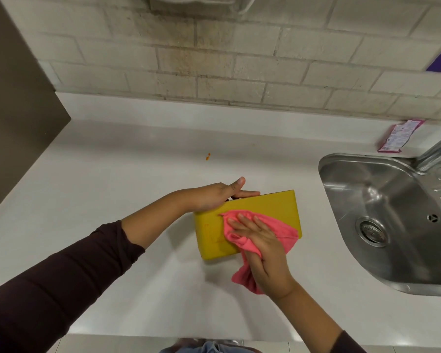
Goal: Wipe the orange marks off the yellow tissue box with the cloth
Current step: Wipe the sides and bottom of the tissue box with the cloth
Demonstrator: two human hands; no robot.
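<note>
Right hand (262,248), fingers flat, is pressing the pink cloth (287,231) onto the yellow tissue box (265,205); left hand (218,197), fingers straight, is bracing its far edge. Sink (346,184) is sitting off right, well apart.

Counted: singles on the counter, and a pair of grips

One counter (112,189) carries one yellow tissue box (265,203), one pink cloth (287,233), one sink (327,174) with one tap (435,151), one pink packet (397,136) and one orange spot (208,156). There are two grips, left grip (214,197) and right grip (264,253), and two dark sleeves (61,276). The box's orange marks (220,241) are too faint to count.
</note>
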